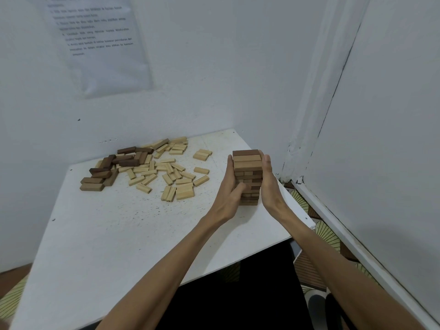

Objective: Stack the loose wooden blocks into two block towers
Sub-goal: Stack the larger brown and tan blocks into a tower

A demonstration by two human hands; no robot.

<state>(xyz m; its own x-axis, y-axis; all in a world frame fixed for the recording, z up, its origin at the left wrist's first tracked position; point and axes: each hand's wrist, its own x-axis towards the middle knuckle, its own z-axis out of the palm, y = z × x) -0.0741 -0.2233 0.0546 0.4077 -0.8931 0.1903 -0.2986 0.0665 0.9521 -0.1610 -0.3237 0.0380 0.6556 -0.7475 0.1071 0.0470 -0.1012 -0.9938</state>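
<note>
My left hand [229, 188] and right hand [269, 184] lie flat against the tower [247, 161], fingers straight. Its loose, light layers would slide, so I'd press evenly.

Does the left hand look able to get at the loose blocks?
Probably yes: the left hand presses the tower, but only bare table lies between it and the loose blocks, which sit on its side.

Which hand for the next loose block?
Left, likely. The left hand and right hand both press flat on the brown-and-tan wooden block tower; the pile of loose tan and dark wooden blocks lies on the left's side, so the right would cross the tower.
</note>
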